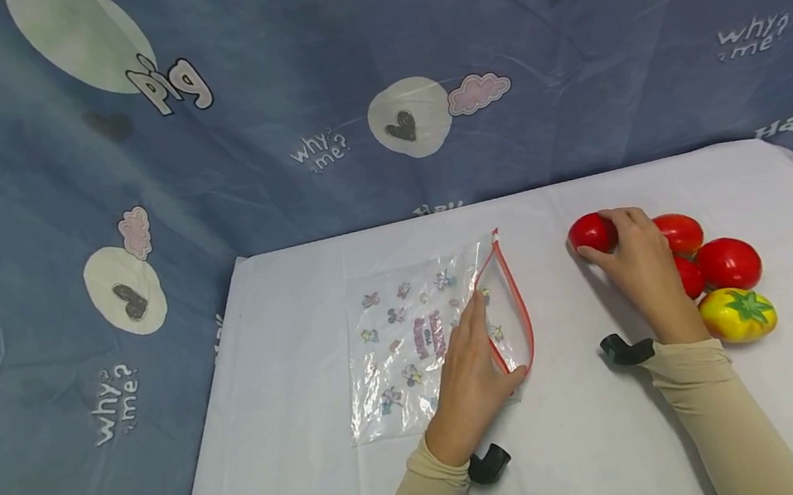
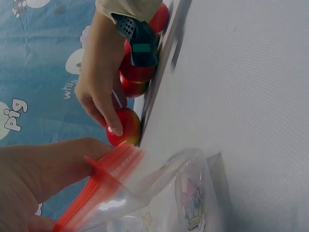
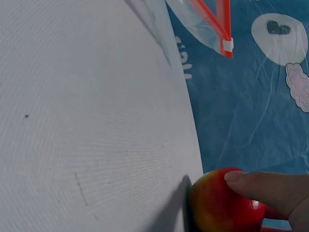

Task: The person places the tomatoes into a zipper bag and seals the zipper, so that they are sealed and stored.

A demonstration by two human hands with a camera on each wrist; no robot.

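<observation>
My right hand grips a red apple between thumb and fingers, at the left of a fruit cluster. In the right wrist view, the apple shows a yellow-green side, with the thumb on its top. My left hand lies at the mouth of a clear zip bag, its fingers fairly straight and spread from the thumb. The bag's red zip edge bows apart, so the mouth gapes toward the right. From the left wrist, the red edge hides part of that hand.
Beside the right hand lie red fruits and a yellow one with a green leafy top. A white cloth covers the table; a blue printed curtain hangs behind and at the left. Each wrist carries a dark camera mount.
</observation>
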